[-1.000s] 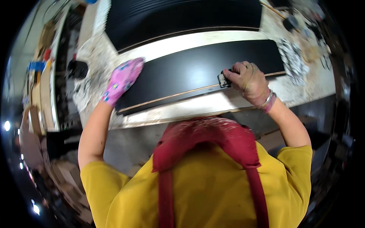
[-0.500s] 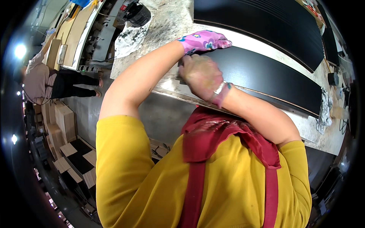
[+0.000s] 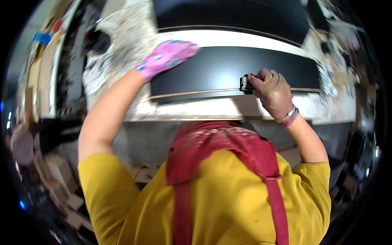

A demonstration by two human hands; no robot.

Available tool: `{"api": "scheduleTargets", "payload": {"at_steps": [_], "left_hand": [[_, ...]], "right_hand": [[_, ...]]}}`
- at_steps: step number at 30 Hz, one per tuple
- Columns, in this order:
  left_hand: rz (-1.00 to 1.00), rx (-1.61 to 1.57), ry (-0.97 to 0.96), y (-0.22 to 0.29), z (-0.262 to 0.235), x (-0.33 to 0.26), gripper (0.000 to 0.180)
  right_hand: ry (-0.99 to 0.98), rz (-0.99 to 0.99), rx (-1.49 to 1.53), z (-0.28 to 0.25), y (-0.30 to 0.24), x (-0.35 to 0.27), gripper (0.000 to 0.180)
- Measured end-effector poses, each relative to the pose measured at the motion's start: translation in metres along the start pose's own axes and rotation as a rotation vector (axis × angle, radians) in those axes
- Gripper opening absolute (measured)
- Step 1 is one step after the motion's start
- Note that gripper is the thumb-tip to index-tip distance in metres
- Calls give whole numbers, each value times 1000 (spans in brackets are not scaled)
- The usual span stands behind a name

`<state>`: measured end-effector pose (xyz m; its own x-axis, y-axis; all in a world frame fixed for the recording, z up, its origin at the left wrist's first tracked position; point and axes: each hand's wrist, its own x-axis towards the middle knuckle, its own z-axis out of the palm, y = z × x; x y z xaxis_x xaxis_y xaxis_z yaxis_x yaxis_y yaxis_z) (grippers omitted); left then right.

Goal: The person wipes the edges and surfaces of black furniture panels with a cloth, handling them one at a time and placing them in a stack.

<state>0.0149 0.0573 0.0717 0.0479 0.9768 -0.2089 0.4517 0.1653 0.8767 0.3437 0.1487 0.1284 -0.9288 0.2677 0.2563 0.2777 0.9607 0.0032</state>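
Note:
A long black panel [image 3: 228, 71] lies flat on a paint-spattered white workbench [image 3: 134, 41]. My left hand [image 3: 167, 57], in a pink patterned glove, rests flat on the panel's left end. My right hand [image 3: 273, 92], bare and stained, is closed around a small dark tool [image 3: 246, 83] held against the panel's near edge, where a thin pale strip [image 3: 196, 94] runs along it.
A second black panel [image 3: 228, 16] lies farther back on the bench. A dark round object [image 3: 98, 41] sits at the bench's left end. Cardboard boxes [image 3: 61, 179] are stacked on the floor to the left, near another person [image 3: 24, 143]. I wear a yellow shirt and red apron.
The view has swung back to face the bench squarely. My right hand with the tool has moved from the panel's left end, near the gloved hand, rightward along the near edge.

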Motion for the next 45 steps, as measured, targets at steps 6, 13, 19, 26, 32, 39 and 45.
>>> {"api": "scheduleTargets", "payload": {"at_steps": [6,13,19,26,32,39,45], "left_hand": [[177,640,142,5,11,7,31],[-5,698,57,10,12,14,38],[-42,499,200,15,15,13,43],[-84,227,833,-28,-43,35,57],[-397,-309,787,-69,-79,66,72],[-366,-44,746,-51,-68,67,84],[-392,156,834,-29,-85,42,73]], "right_hand": [[-97,175,-332,-21,124,-111,32],[-366,643,-527,-57,269,-221,23],[271,1258,477,-31,303,-241,46],[345,1224,1150,-1,325,-168,40],[269,965,1113,56,371,-75,35],[433,1032,1339,93,387,-61,38],[438,1037,1040,48,373,-52,45]]}}
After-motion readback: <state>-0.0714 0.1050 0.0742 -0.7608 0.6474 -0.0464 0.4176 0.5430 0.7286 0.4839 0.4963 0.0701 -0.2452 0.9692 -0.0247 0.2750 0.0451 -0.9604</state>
